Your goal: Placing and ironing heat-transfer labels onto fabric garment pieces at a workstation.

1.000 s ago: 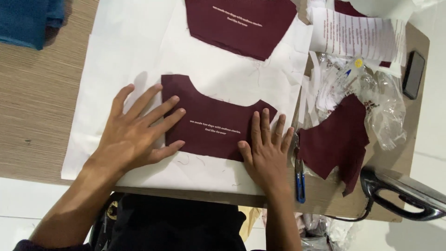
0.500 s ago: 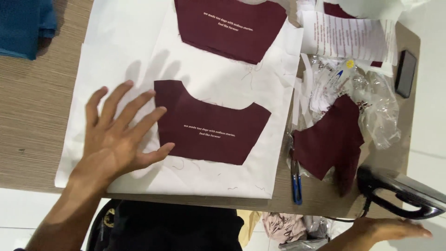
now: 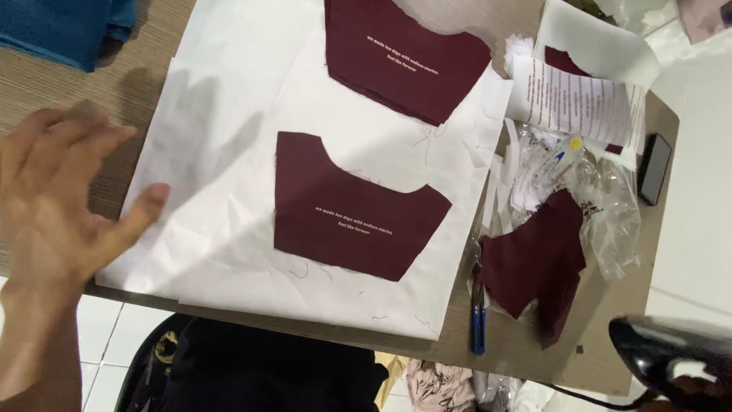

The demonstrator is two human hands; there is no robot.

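The left hand (image 3: 57,194) hovers with its fingers spread and loose, holding nothing, blurred at the left edge of the white paper sheet (image 3: 221,152) that covers the wooden table (image 3: 130,53); its thumb points toward the sheet's near corner, and its shadow falls on the paper just beyond the fingers. To the right of that hand, well apart from it, a maroon fabric piece (image 3: 343,210) with a scooped upper edge and small pale lettering lies flat on the sheet, apparently laid printed side up so the paper shields the table beneath it. Farther from the hand, up and to the right, a second maroon fabric piece (image 3: 400,53) lies the same way on the same sheet. Beyond the sheet's right edge sit a crumpled maroon scrap (image 3: 537,263), a clear plastic bag (image 3: 610,206), a printed paper strip (image 3: 572,103), a dark phone (image 3: 654,169) and blue-handled thread snips (image 3: 477,320), seemingly pushed aside to leave the sheet free. The right hand is not visible; at the far lower right corner the glossy black body of an iron (image 3: 675,355) enters the frame, and I cannot tell what grips it. A blue cloth (image 3: 65,27) lies above the left hand.
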